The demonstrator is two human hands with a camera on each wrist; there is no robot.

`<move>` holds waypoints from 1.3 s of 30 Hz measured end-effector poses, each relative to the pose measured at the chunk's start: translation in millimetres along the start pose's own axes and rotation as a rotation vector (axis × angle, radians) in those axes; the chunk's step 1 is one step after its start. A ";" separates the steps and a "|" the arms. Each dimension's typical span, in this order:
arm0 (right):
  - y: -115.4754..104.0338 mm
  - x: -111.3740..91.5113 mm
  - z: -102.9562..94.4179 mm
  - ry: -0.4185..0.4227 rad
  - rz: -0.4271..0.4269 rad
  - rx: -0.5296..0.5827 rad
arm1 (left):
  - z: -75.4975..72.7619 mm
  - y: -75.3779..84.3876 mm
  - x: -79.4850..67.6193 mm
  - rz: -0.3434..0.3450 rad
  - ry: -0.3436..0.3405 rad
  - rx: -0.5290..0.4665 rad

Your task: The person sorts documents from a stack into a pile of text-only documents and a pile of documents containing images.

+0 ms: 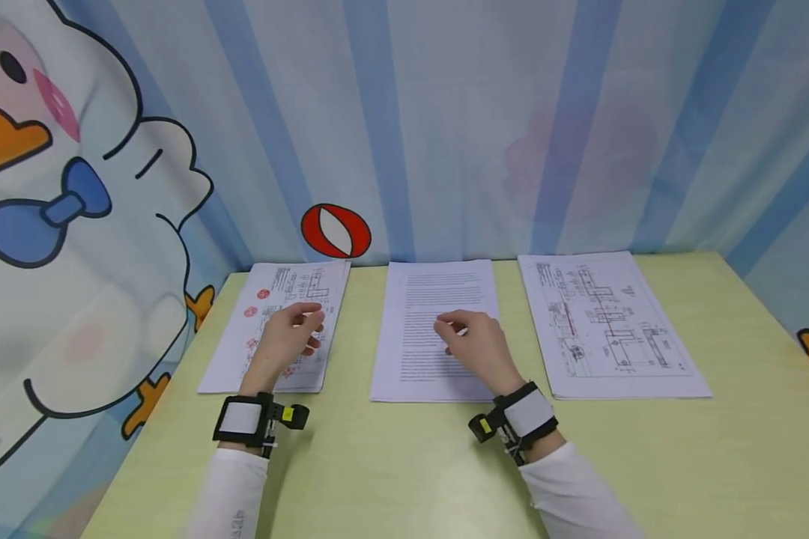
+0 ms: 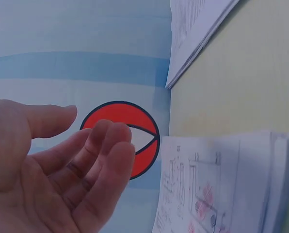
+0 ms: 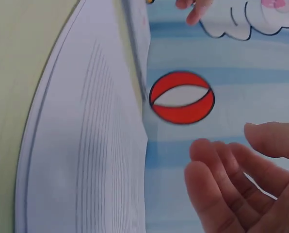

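Observation:
My left hand (image 1: 288,338) hovers over a stack of papers (image 1: 232,367) on the left, printed with technical drawings and red stamps. Its fingers (image 2: 103,189) curve loosely around nothing, the thumb held apart from them in the left wrist view. Over the middle stack of text pages (image 1: 391,378) is my right hand (image 1: 475,344), also with loosely bent fingers and nothing in it. The right wrist view shows its thumb and fingers (image 3: 202,189) apart, with the text stack's edge beside them. To the right lies a third stack (image 1: 654,378), topped by a line drawing with a red line.
The three stacks lie in a row on a pale yellow-green table (image 1: 391,471), near its back edge. Behind it hangs a striped blue curtain (image 1: 458,150) with a red ball (image 1: 315,232) and a white cartoon bird (image 1: 108,299). Each wrist wears a strapped camera (image 1: 293,416).

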State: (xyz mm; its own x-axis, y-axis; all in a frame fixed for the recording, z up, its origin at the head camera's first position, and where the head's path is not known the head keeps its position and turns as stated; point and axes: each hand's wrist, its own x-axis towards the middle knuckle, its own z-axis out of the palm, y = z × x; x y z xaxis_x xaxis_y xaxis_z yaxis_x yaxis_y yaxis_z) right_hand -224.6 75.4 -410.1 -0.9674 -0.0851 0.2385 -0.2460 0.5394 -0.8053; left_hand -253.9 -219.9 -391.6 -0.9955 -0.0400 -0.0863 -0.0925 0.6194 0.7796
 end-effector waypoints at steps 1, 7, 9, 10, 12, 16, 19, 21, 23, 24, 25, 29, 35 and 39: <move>-2.9 0.1 2.7 -0.005 -0.012 0.024 | -4.7 -0.7 -0.1 0.004 0.017 0.024; -14.9 2.3 21.0 -0.023 0.005 0.154 | -23.0 -60.7 36.8 0.023 0.170 0.188; -18.7 3.7 27.1 -0.042 0.029 0.201 | -25.8 -100.9 61.8 0.014 0.219 0.245; -20.3 4.2 29.9 -0.058 0.040 0.225 | -27.9 -115.2 70.8 0.005 0.220 0.275; -23.8 5.3 35.6 -0.094 0.068 0.251 | -32.5 -130.5 76.8 -0.016 0.205 0.304; -29.8 7.2 48.5 -0.178 0.142 0.304 | -47.0 -86.8 35.1 -0.115 0.126 0.317; -33.2 8.8 58.4 -0.228 0.177 0.338 | -55.8 -59.6 6.7 -0.164 0.099 0.335; -34.7 10.3 65.0 -0.248 0.182 0.355 | -60.5 -56.4 -0.6 -0.190 0.080 0.344; -35.7 12.1 71.6 -0.261 0.184 0.357 | -62.6 -59.9 -1.2 -0.207 0.092 0.363; -36.0 13.0 74.8 -0.268 0.182 0.365 | -63.3 -62.3 -0.4 -0.218 0.096 0.370; -36.2 14.3 78.3 -0.276 0.185 0.377 | -63.9 -64.9 0.9 -0.231 0.099 0.372; -36.2 18.3 91.9 -0.316 0.227 0.420 | -64.5 -73.5 5.2 -0.277 0.080 0.363; -36.9 19.8 109.0 -0.396 0.304 0.479 | -65.4 -85.2 7.6 -0.296 0.038 0.363; -38.2 18.9 115.7 -0.421 0.352 0.569 | -64.7 -91.5 10.0 -0.282 -0.010 0.375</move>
State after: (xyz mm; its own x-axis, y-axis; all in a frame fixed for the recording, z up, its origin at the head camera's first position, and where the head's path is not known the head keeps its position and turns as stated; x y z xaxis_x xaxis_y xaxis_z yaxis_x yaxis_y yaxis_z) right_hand -240.5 -43.8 -437.6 -0.9073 -0.3604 -0.2164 0.1963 0.0918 -0.9762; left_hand -256.8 -327.7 -423.6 -0.9322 -0.2411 -0.2698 -0.3431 0.8259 0.4473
